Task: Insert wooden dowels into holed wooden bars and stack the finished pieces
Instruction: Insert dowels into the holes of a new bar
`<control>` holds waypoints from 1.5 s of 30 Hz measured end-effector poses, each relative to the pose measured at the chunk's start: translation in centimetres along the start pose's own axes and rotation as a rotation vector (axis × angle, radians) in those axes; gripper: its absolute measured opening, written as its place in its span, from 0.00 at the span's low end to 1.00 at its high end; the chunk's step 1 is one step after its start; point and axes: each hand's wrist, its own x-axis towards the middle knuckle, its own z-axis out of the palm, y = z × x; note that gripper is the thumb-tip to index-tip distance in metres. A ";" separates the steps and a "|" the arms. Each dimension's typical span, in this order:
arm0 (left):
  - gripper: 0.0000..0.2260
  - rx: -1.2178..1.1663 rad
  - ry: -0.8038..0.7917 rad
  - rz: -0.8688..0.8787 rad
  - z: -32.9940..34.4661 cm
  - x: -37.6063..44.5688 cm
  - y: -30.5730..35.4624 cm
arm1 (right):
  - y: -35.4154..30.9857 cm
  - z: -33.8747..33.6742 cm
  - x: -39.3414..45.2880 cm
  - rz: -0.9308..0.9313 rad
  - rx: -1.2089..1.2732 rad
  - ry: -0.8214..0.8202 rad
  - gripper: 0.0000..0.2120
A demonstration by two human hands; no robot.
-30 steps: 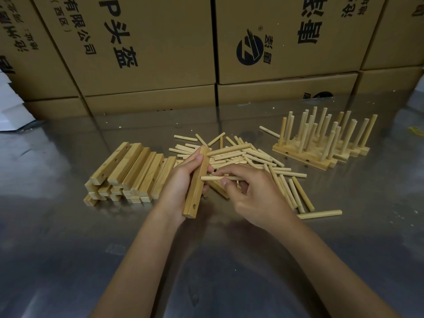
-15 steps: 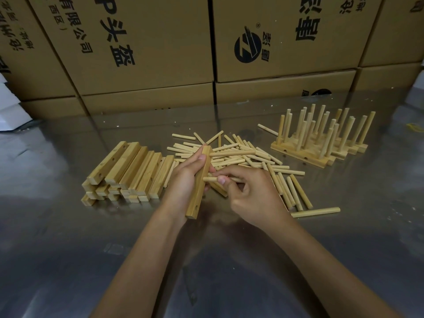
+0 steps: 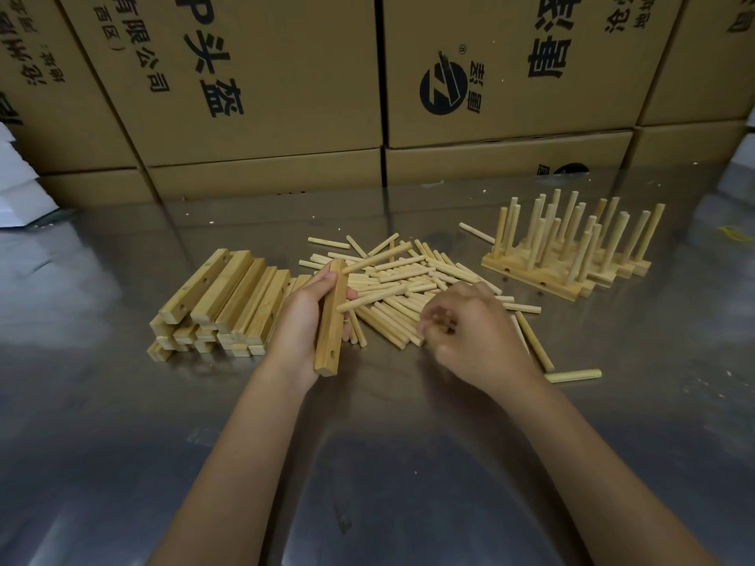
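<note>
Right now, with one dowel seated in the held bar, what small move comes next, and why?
Probably pinch one loose dowel with the right hand and bring it to the open hole near the bar's lower end. The left hand holds the bar with one dowel in it; the right hand is blurred over the pile.

The only print stands on the cardboard boxes stacked along the far edge of the table, from ten to two o'clock. The box at eleven o'clock carries large black tilted characters reading "P头盔", with smaller "有限公司" and "(西区)" to their left. The box at one o'clock shows a round black logo with an ® mark, small characters beside it too tilted to read surely, and one large character, cut by the frame's top edge. Print on the boxes at the far left and far right is cropped and unreadable.
</note>
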 end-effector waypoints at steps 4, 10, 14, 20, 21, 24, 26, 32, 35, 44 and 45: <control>0.16 0.002 0.026 -0.008 0.1 -0.2 0.1 | -0.7 1.3 -0.4 -0.042 -0.095 -0.072 0.05; 0.16 -0.002 0.055 -0.019 0.3 -0.5 0.3 | -0.2 0.2 -0.3 0.039 -0.208 -0.073 0.04; 0.15 -0.009 0.067 -0.029 0.3 -0.7 0.4 | -0.3 0.2 -0.2 0.014 -0.219 -0.094 0.03; 0.15 -0.076 0.041 -0.056 0.3 -1.1 0.8 | -1.8 -2.0 -0.1 0.160 0.669 -0.006 0.05; 0.14 -0.085 0.038 -0.062 0.2 -1.1 0.8 | -2.1 -2.4 -0.1 0.128 0.745 -0.091 0.07; 0.12 -0.111 0.052 -0.078 0.0 -1.0 0.9 | -2.9 -2.6 -0.6 -0.011 0.796 -0.283 0.10; 0.12 -0.137 0.063 -0.084 0.0 -1.0 0.9 | -3.3 -1.9 -0.9 -0.031 0.746 -0.305 0.11; 0.11 -0.130 0.095 -0.068 0.0 -0.7 0.7 | -3.7 -0.4 -1.3 -0.017 0.666 -0.244 0.09; 0.11 -0.091 0.118 -0.031 0.2 -0.6 0.5 | -3.9 -0.2 -1.5 -0.055 0.607 -0.177 0.07; 0.13 0.031 0.197 0.042 0.4 -0.9 0.2 | -4.7 0.0 -2.0 -0.157 0.524 -0.126 0.06; 0.13 0.028 0.204 0.047 0.6 -1.0 0.2 | -4.8 0.0 -2.0 -0.155 0.533 -0.127 0.05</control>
